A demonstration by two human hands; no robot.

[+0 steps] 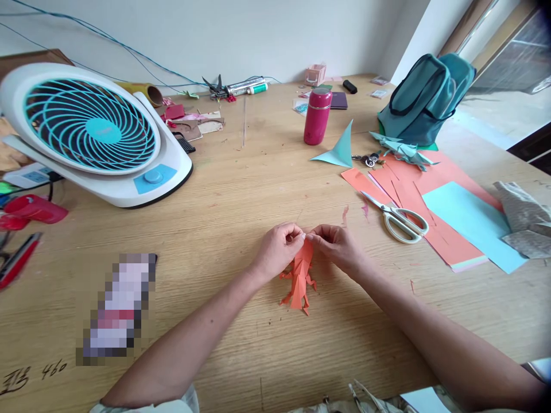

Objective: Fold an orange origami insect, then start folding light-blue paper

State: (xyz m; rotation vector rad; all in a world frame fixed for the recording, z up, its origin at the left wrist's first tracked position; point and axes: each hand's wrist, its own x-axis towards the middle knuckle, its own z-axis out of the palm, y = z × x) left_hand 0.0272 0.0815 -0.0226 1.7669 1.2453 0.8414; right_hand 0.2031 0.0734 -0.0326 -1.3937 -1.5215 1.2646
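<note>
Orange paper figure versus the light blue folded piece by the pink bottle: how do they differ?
The orange figure is intricate, with small leg-like points; the blue piece is one plain spike. The orange figure is pinched at its far end by the left hand and right hand; the blue piece stands untouched. Both are folded paper on the table.

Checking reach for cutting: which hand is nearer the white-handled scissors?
Right. The right hand pinches the orange origami just left of the scissors; the left hand sits farther left, beyond it.
</note>
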